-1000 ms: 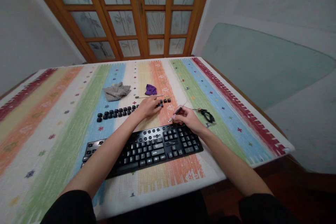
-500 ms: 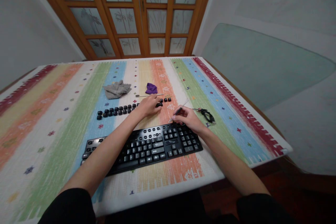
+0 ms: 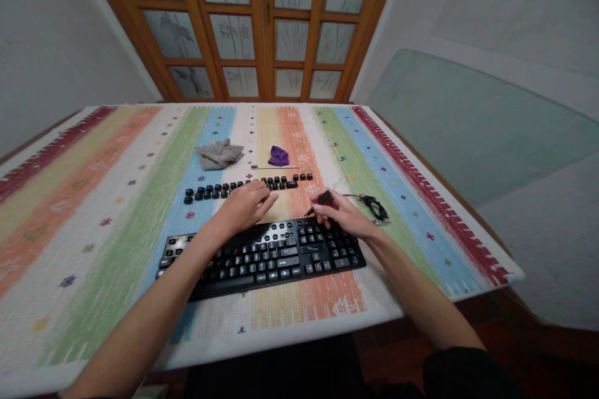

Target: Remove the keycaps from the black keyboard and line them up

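A black keyboard (image 3: 274, 265) lies across the near part of the table, with keycaps off along its upper rows and left side. My right hand (image 3: 339, 212) grips a slim pen-like tool (image 3: 322, 198) with a dark tip, black middle and clear end. The tip points down at the keyboard's upper edge. My left hand (image 3: 246, 204) is over the gap between the keyboard and the loose keycaps (image 3: 224, 190), its thumb apart from the loosely bent fingers. Nothing shows in it. Those keycaps stand in two rows behind the keyboard, partly hidden by this hand.
A grey cloth (image 3: 219, 154), a purple cloth (image 3: 279, 156) and a thin rod (image 3: 276, 167) with a small dark head lie behind the keycaps. To the right is a coiled black cable (image 3: 375, 207). A striped tablecloth (image 3: 407, 243) covers the table.
My left hand has drawn back from the right part of the keycap rows, toward me and to the left. My right hand still holds the tool at the keyboard's upper edge.
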Action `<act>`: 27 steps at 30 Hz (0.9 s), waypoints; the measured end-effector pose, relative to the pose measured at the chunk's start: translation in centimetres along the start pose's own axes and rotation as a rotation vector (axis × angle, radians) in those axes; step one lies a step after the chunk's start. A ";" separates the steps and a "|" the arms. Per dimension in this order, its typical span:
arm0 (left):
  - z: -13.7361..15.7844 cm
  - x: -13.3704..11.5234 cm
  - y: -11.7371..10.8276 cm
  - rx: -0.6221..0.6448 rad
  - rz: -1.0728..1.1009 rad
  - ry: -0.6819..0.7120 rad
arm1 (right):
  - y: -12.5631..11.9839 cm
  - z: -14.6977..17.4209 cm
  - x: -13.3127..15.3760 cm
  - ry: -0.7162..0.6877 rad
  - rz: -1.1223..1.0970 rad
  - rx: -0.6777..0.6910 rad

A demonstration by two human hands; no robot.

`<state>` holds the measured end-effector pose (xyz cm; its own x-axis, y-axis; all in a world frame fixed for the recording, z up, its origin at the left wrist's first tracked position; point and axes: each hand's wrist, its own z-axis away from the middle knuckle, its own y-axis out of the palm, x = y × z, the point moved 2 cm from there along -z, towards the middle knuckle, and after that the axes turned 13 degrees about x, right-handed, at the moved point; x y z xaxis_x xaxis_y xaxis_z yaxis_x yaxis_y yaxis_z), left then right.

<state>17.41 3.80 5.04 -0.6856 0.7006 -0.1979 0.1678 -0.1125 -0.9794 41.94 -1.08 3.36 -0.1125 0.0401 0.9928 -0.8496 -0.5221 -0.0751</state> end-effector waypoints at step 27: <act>6.8 -1.5 3.5 -0.201 0.394 0.011 | 1.8 2.0 1.9 0.090 0.337 0.125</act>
<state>14.21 -2.46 1.64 -0.5346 0.6389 -0.5532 0.5499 -0.2341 -0.8017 41.20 -3.60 5.31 -0.4251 -0.0799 0.9016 -0.6879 -0.6188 -0.3792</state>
